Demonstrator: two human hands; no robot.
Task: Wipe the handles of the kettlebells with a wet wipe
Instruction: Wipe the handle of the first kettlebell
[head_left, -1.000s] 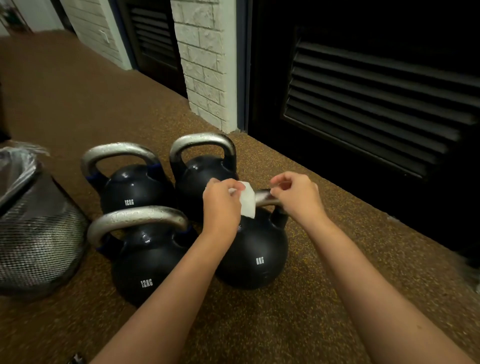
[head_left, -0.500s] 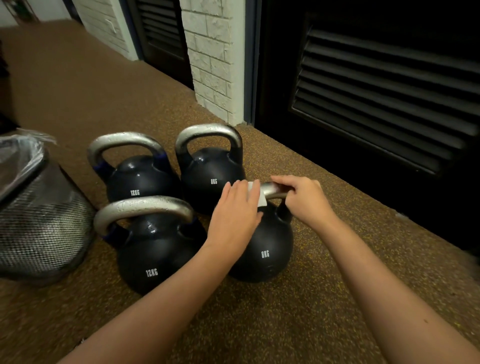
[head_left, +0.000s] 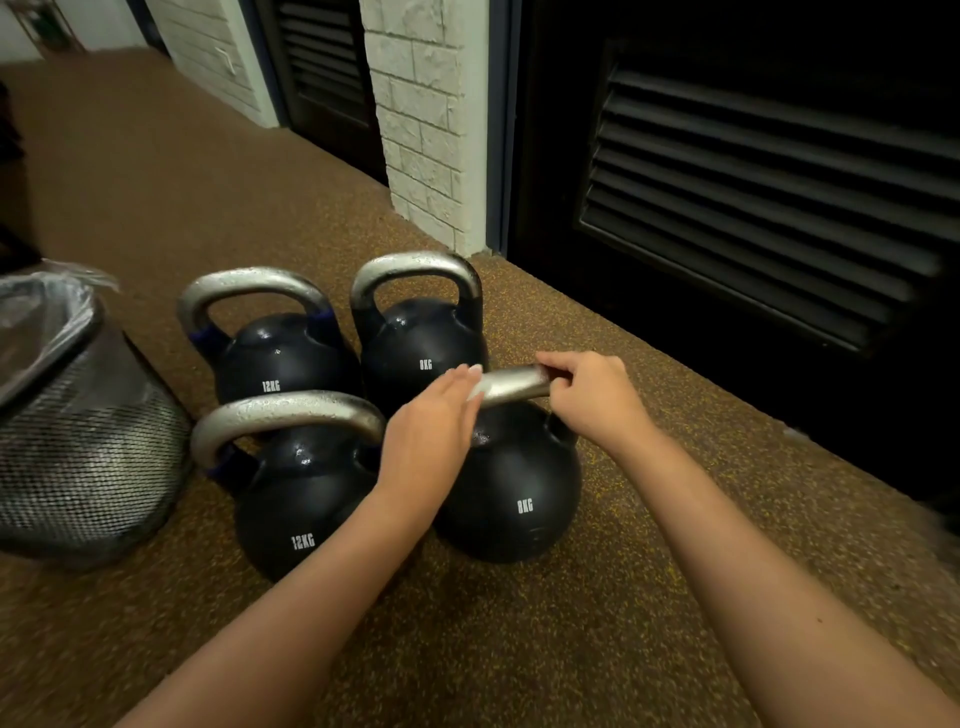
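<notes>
Four black round kettlebells with silver handles are packed in a tight square on the speckled brown rubber floor. The near-right 8 kg bell is flanked at 9 o'clock by the near 12 kg bell, touching or nearly so. At 12 o'clock the far 8 kg bell stands just behind; the far 12 kg bell sits at 10 o'clock. Open floor is seen at 3 and 6 o'clock. A black mesh bin with plastic liner blocks 9 o'clock. A dark louvred door bounds 2 o'clock.
</notes>
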